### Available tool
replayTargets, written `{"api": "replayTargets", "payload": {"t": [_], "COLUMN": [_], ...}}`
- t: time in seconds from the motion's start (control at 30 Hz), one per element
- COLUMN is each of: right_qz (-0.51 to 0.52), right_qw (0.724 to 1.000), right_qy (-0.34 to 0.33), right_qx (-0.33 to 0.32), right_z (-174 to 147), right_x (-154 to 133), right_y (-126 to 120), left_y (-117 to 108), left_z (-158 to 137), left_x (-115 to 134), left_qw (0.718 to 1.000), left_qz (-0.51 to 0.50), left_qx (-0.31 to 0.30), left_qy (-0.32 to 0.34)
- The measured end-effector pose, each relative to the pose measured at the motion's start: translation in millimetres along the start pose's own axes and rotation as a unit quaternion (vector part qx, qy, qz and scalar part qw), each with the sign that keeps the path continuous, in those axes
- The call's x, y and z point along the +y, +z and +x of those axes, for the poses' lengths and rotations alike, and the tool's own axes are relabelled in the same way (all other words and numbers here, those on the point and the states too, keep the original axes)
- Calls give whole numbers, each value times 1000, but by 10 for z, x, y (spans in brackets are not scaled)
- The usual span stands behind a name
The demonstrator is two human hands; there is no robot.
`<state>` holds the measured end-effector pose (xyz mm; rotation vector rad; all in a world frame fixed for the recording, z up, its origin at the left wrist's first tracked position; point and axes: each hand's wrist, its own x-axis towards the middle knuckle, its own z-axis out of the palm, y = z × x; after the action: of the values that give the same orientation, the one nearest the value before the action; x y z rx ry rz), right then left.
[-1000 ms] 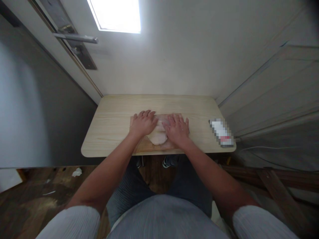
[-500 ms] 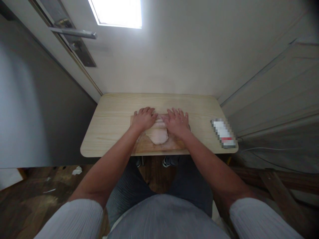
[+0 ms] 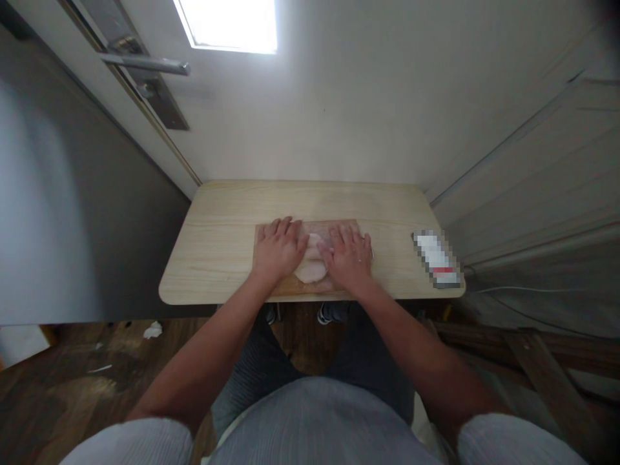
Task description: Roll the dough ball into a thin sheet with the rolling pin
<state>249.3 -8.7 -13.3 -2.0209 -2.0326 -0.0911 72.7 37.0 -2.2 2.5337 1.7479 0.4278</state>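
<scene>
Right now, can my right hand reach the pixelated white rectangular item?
Probably yes: nothing tall seems to stand between your right hand and that pixelated item on the pale wood-grain tabletop.

The ribbed short-sleeved shirt (image 3: pixel 320 420) is grey, the trousers (image 3: pixel 259 365) dark.

Glare whites out the upper pane (image 3: pixel 230 24), while the dim floor (image 3: pixel 53 413) seems slightly blurred.
</scene>
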Motion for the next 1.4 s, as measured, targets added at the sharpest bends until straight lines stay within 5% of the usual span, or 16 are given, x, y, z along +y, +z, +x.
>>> {"api": "replayTargets", "payload": {"t": [0.67, 1.23, 1.4], "right_qz": [26, -2, -4], "right_qw": [999, 999, 999], "right_qy": [-30, 20, 16], "right_qx": [24, -38, -40], "right_z": [-621, 317, 344], "right_x": [-54, 12, 13], "right_y": [-97, 48, 58], "left_y": [-147, 9, 23], "left_z": [-588, 325, 328], "left_x": [136, -113, -115], "left_qw": [999, 995, 996], "left_qz": [-2, -9, -10], "left_qx": [-44, -97, -84], "left_qy": [-5, -10, -10]}}
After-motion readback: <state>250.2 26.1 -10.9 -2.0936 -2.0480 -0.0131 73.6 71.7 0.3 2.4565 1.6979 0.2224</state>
